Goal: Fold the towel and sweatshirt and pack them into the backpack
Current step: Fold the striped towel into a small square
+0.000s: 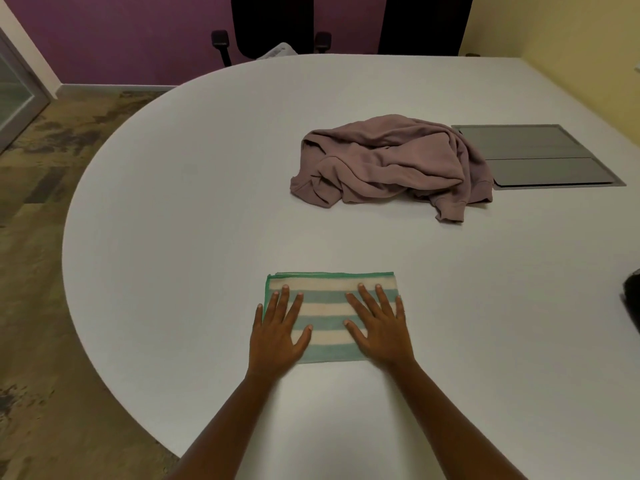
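Observation:
A small towel (329, 308) with teal and cream stripes and a green hem lies folded into a flat rectangle on the white table (207, 202) in front of me. My left hand (278, 336) rests flat on its left part, fingers spread. My right hand (379, 332) presses flat on its right part, fingers apart. A mauve sweatshirt (391, 164) lies crumpled in a heap farther back, to the right of the middle. A dark object (632, 303), possibly the backpack, shows only as a sliver at the right edge.
A grey recessed panel (540, 155) is set into the table just right of the sweatshirt. Black office chairs (273, 26) stand behind the far edge. The table's rounded edge drops to patterned carpet (41, 237) on the left.

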Demonstrator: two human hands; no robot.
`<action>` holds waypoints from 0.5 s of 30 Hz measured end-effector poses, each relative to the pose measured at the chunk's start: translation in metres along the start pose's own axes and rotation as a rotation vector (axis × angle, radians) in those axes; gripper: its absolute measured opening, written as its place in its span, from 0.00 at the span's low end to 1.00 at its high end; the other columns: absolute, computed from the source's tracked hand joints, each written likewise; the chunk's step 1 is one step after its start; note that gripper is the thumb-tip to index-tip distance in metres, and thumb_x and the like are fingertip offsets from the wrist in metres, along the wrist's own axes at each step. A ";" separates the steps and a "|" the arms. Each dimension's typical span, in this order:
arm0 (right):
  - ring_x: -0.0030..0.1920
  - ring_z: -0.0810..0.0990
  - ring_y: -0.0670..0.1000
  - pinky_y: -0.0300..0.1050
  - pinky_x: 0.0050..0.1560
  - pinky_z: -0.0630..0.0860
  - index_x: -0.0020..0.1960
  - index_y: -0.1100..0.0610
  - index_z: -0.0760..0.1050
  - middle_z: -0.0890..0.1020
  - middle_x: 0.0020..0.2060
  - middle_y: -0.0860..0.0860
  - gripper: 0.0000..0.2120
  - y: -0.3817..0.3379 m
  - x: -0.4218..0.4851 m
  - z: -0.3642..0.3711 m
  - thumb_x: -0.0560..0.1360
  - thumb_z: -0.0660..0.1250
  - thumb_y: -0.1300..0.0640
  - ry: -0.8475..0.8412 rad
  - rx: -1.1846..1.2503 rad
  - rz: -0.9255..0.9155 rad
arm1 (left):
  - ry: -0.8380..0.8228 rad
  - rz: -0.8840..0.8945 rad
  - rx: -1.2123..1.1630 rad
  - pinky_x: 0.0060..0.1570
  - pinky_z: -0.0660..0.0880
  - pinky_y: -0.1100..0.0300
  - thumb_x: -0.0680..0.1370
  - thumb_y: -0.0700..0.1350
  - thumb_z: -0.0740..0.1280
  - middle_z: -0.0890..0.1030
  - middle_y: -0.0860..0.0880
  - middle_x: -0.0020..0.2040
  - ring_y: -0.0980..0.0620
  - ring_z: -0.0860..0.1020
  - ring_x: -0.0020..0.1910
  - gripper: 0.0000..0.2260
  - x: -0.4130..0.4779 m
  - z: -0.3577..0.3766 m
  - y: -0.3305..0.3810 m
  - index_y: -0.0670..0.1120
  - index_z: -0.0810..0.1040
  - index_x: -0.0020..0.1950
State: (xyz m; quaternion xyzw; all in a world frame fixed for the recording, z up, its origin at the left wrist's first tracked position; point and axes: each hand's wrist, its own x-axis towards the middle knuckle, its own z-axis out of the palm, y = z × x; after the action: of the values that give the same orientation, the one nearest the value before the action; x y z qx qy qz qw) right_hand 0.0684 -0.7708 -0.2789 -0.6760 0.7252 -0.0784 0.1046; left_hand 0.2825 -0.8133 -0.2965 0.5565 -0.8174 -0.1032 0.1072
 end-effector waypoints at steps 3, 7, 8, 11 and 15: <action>0.75 0.42 0.50 0.62 0.72 0.48 0.75 0.43 0.49 0.46 0.72 0.40 0.36 0.009 0.004 -0.006 0.69 0.38 0.31 -0.021 0.027 0.148 | -0.005 0.026 0.015 0.61 0.70 0.41 0.79 0.61 0.45 0.70 0.44 0.70 0.48 0.61 0.70 0.26 0.014 0.001 -0.003 0.49 0.64 0.71; 0.76 0.43 0.54 0.56 0.74 0.47 0.76 0.52 0.45 0.45 0.76 0.47 0.42 0.021 -0.007 -0.014 0.70 0.45 0.30 0.004 0.148 0.353 | -0.014 0.070 0.053 0.69 0.60 0.47 0.79 0.61 0.40 0.71 0.43 0.70 0.47 0.61 0.69 0.28 0.024 0.001 -0.008 0.50 0.60 0.73; 0.76 0.44 0.55 0.55 0.74 0.47 0.76 0.56 0.46 0.47 0.76 0.52 0.42 0.023 -0.010 -0.016 0.72 0.51 0.32 0.016 0.195 0.421 | -0.024 0.070 0.050 0.70 0.54 0.50 0.80 0.61 0.40 0.70 0.43 0.70 0.47 0.61 0.69 0.27 0.023 0.001 -0.007 0.51 0.57 0.75; 0.76 0.48 0.58 0.53 0.75 0.48 0.75 0.63 0.52 0.52 0.75 0.60 0.39 0.022 -0.014 -0.016 0.75 0.60 0.40 0.033 0.275 0.548 | -0.071 0.035 0.021 0.71 0.44 0.54 0.81 0.59 0.40 0.71 0.42 0.70 0.46 0.61 0.70 0.27 0.017 0.000 0.004 0.49 0.57 0.75; 0.73 0.58 0.60 0.55 0.72 0.58 0.68 0.68 0.63 0.61 0.71 0.63 0.27 0.009 -0.013 -0.021 0.76 0.64 0.52 0.095 0.473 0.554 | -0.120 0.048 -0.008 0.71 0.44 0.53 0.81 0.58 0.39 0.71 0.42 0.69 0.47 0.60 0.70 0.26 0.009 0.003 0.026 0.47 0.60 0.73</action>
State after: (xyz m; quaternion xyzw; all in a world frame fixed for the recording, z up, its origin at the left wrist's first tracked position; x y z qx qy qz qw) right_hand 0.0553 -0.7577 -0.2603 -0.4068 0.8465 -0.2442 0.2416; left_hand 0.2552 -0.8118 -0.2911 0.5290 -0.8351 -0.1373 0.0626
